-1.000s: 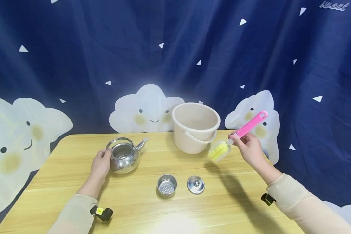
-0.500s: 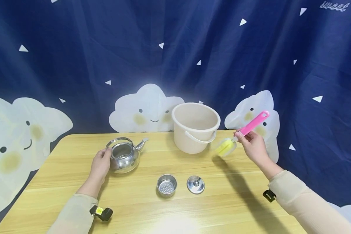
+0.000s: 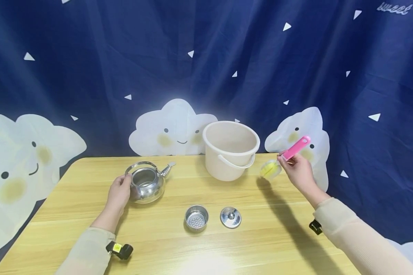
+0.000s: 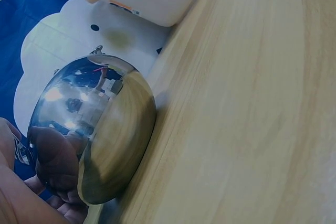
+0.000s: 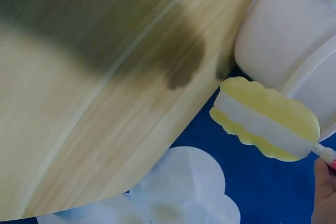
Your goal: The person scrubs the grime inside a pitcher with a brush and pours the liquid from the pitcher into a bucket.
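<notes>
My left hand (image 3: 119, 193) grips a shiny steel kettle (image 3: 147, 194) by its left side, near the base of the raised handle. The kettle stands upright and lidless on the table, its spout pointing to the back right. In the left wrist view the fingers (image 4: 65, 208) curl against the kettle's rounded body (image 4: 113, 145). To the right, my right hand (image 3: 299, 173) pinches a sponge brush by the lower part of its pink handle (image 3: 297, 148). The brush's yellow and white sponge head (image 5: 268, 121) points down-left above the table, beside the bucket.
A cream bucket (image 3: 215, 164) with a white handle stands at the back of the wooden table (image 3: 151, 244). Nearer lie a perforated steel strainer cup (image 3: 196, 219) and a round knobbed lid (image 3: 231, 217). A dark blue curtain (image 3: 206, 46) hangs behind.
My right hand has moved to the right, carrying the brush away from the bucket, and the brush's tilt has altered slightly. The left hand and kettle have stayed put.
</notes>
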Action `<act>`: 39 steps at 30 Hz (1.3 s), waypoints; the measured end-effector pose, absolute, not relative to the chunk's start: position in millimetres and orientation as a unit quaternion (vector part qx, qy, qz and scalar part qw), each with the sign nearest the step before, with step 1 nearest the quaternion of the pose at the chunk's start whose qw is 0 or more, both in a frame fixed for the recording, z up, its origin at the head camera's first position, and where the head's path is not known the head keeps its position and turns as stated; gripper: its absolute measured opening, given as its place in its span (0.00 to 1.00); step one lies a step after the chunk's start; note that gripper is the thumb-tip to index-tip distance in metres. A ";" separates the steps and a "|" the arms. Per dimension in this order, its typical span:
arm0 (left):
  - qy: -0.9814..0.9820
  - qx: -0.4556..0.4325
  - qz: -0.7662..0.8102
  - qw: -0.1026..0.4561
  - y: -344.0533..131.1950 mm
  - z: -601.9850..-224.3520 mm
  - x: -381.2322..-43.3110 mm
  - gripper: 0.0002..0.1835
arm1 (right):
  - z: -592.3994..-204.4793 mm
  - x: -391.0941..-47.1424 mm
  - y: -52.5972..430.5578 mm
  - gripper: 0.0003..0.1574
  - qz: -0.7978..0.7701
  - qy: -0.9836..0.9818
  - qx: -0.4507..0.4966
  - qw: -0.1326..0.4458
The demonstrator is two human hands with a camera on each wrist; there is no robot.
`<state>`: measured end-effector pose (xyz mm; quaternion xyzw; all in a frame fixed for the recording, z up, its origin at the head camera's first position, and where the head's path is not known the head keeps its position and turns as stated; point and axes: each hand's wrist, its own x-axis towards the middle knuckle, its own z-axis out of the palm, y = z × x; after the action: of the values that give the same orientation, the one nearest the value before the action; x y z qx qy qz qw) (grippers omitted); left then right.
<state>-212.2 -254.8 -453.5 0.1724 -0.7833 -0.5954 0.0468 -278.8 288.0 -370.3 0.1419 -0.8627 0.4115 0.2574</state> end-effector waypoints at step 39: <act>-0.781 0.168 -0.599 0.054 -253.8 -454.6 -209.8 0.38 | -416.8 -312.2 310.8 0.15 0.106 -0.870 0.373 0.304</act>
<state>-209.8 -253.8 -454.6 0.1678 -0.7809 -0.5992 0.0542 -312.2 310.8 -416.8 0.3727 -0.8703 0.1056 0.3042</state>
